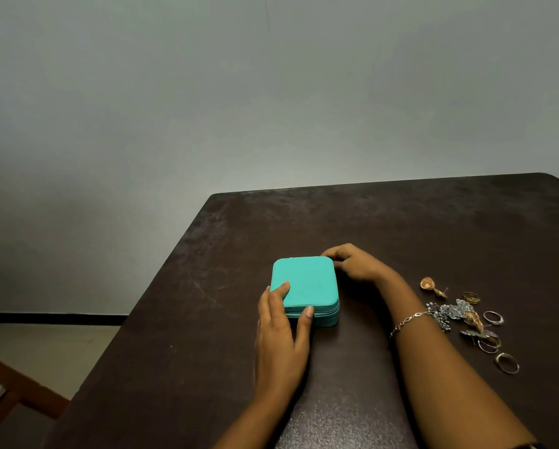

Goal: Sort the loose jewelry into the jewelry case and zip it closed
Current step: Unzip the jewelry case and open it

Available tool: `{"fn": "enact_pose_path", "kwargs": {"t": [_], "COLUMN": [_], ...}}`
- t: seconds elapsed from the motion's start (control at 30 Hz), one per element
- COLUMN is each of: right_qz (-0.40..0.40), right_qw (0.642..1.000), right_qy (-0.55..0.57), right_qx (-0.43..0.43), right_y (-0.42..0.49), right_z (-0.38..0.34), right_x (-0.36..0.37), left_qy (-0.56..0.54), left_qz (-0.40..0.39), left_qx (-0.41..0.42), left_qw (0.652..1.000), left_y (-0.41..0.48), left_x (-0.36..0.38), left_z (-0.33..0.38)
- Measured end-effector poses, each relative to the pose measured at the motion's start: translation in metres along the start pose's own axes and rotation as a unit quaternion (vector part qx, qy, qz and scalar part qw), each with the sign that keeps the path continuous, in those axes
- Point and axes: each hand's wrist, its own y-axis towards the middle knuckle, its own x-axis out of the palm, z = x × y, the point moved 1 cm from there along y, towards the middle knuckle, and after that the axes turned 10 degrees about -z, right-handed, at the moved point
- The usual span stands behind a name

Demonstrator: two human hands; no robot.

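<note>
A teal jewelry case lies closed on the dark table. My left hand holds its near left corner, thumb on the front zipper edge and a finger on the lid. My right hand is curled at the case's far right corner; whether it pinches the zipper pull is hidden. Loose jewelry lies to the right of my right forearm: a gold dangling earring, silver leaf-shaped pieces and several rings. A chain bracelet sits on my right wrist.
The table's left edge runs diagonally close to the case, with floor and a wooden chair beyond it at the lower left. A plain wall stands behind the table's far edge.
</note>
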Motion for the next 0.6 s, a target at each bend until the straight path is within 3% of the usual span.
{"fn": "enact_pose_path", "kwargs": {"t": [0.6], "right_qz": [0.064], "right_qw": [0.997], "right_qy": [0.013], "right_qx": [-0.028], "right_y": [-0.001], "right_z": [0.0049], "right_x": [0.003], "left_qy": [-0.004], "left_qz": [0.009], "left_qx": [0.007], "left_qw": [1.0], "left_y": [0.0003], "left_x": [0.0003], "left_z": [-0.0012]}}
